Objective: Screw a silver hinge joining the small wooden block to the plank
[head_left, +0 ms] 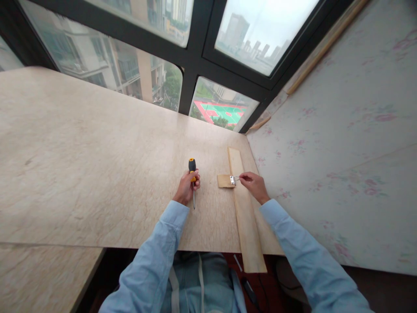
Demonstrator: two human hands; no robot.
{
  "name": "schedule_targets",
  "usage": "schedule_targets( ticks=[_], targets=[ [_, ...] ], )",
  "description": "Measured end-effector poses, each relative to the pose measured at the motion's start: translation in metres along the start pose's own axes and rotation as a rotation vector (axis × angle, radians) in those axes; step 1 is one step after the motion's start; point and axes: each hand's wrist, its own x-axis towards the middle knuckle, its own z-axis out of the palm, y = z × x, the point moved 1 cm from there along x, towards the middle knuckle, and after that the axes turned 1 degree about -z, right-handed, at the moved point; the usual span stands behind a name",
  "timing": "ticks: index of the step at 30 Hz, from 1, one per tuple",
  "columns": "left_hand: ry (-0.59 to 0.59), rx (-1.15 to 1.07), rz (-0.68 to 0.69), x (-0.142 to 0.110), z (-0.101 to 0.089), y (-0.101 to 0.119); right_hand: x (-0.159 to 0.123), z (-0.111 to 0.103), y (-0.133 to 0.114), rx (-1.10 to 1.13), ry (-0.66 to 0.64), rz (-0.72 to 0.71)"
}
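My left hand (188,187) is closed around a screwdriver (192,165) with a black and yellow handle. Its metal shaft points back toward me, above the countertop. A long, pale wooden board (247,217) lies on the counter, and a small wooden block (224,181) sits at its left side. Where the two meet there is a small silver metal fitting (232,180), hinge-like, with dark holes. My right hand (255,184) pinches a thin metal piece (237,178) at the fitting's right edge, over the board. Whether that piece is joined to the fitting is too small to tell.
The marble-patterned counter (97,174) runs up to a dark-framed window (192,65). A flower-patterned wall (352,152) rises close on the right. The board's near end overhangs the counter's front edge. A dark object (250,292) lies below, near my lap.
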Motion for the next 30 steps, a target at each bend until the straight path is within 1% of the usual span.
schedule_targets(
  ticks=[3,6,9,11,14,16,18,22,24,26,28,30],
  targets=[
    [0.000,0.032,0.008,0.000,0.000,0.000,0.002,-0.002,-0.010,0.094,0.021,0.055],
    [0.002,0.064,0.001,-0.001,0.000,0.000,0.002,0.008,-0.028,0.329,-0.016,0.147],
    [-0.018,0.023,-0.047,-0.002,-0.001,0.001,0.000,0.027,-0.050,0.528,-0.068,0.215],
    [-0.010,-0.031,-0.087,-0.001,-0.001,0.001,-0.002,0.044,-0.063,0.633,-0.074,0.247],
    [0.053,-0.156,-0.138,0.000,-0.001,0.002,-0.001,0.071,-0.078,0.767,-0.014,0.275],
    [0.052,-0.243,-0.141,0.000,-0.001,0.002,0.001,0.088,-0.086,0.806,0.041,0.269],
    [0.010,-0.284,-0.126,-0.001,0.000,0.002,0.003,0.104,-0.092,0.770,0.086,0.231],
    [-0.050,-0.314,-0.123,-0.002,0.001,0.004,0.001,0.126,-0.104,0.559,0.122,0.102],
    [-0.060,-0.332,-0.111,-0.002,0.000,0.004,-0.002,0.134,-0.108,0.434,0.101,0.002],
    [-0.045,-0.351,-0.096,-0.001,-0.002,0.004,-0.006,0.139,-0.110,0.317,0.070,-0.122],
    [-0.021,-0.362,-0.087,0.000,-0.003,0.003,-0.008,0.144,-0.108,0.216,0.025,-0.232],
    [-0.006,-0.356,-0.085,0.002,-0.004,0.001,-0.008,0.148,-0.104,0.113,-0.031,-0.308]
  ],
)
